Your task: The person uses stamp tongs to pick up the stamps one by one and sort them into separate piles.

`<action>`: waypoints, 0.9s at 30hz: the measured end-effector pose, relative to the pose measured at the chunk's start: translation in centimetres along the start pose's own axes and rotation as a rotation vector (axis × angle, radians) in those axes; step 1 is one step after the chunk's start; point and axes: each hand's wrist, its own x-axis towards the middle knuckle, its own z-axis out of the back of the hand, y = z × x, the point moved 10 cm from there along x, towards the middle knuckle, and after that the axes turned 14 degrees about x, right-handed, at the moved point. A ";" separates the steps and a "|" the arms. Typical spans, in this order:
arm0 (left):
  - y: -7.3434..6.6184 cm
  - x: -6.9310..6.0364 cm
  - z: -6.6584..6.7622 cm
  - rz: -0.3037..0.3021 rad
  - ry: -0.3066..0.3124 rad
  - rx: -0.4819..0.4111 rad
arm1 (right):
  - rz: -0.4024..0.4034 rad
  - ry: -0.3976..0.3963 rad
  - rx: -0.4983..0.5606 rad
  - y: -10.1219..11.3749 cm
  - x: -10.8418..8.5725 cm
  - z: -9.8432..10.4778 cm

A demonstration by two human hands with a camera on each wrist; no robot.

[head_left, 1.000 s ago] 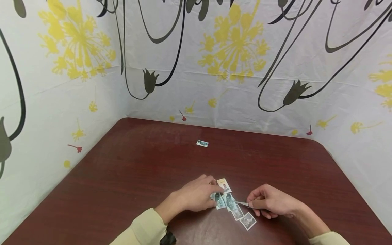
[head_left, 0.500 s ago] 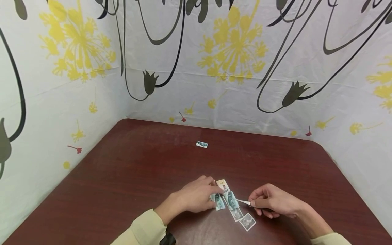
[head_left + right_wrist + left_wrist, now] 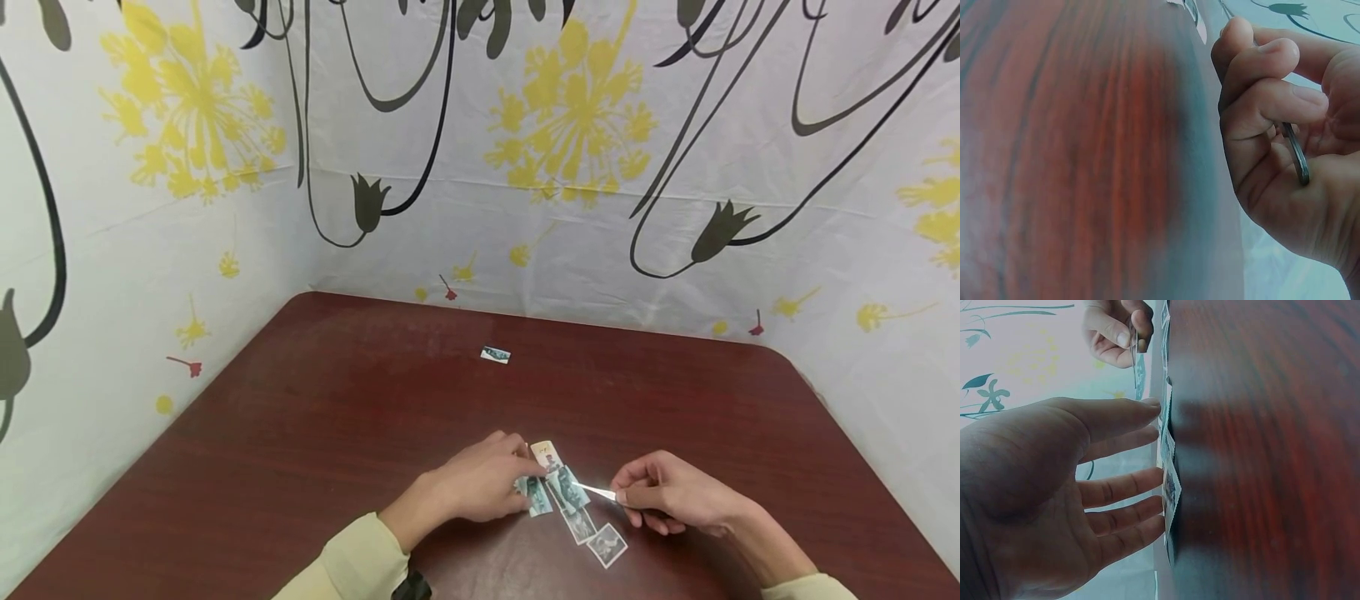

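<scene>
Tweezers (image 3: 597, 492) and the blue-green stamp (image 3: 572, 492) at their tip have edged toward two o'clock since the earlier frame; the right hand (image 3: 667, 493) has its fingers clamped on the tweezers; the left hand (image 3: 480, 481), at nine o'clock, spreads its fingers against another blue-green stamp (image 3: 537, 497); the tweezered stamp, pale-edged with a dark teal print, tilts over a grey-printed stamp (image 3: 580, 527); a lone stamp (image 3: 496, 355) lies toward eleven on the dark-red tabletop (image 3: 337, 392).

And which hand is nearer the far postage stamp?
Left. In the head view, the left hand is straight below that postage stamp; the right hand is below and off to the right.
</scene>
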 end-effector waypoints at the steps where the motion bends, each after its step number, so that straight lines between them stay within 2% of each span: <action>1: 0.0 0.0 0.0 0.003 0.000 0.000 | 0.002 -0.006 -0.002 0.1 0.0 0.1; 13: 0.1 0.2 -0.3 -0.001 -0.003 -0.005 | -0.003 -0.099 0.008 0.5 0.6 1.3; 27: 0.0 0.1 -0.1 0.002 0.001 0.004 | 0.012 -0.253 0.046 1.1 2.4 2.4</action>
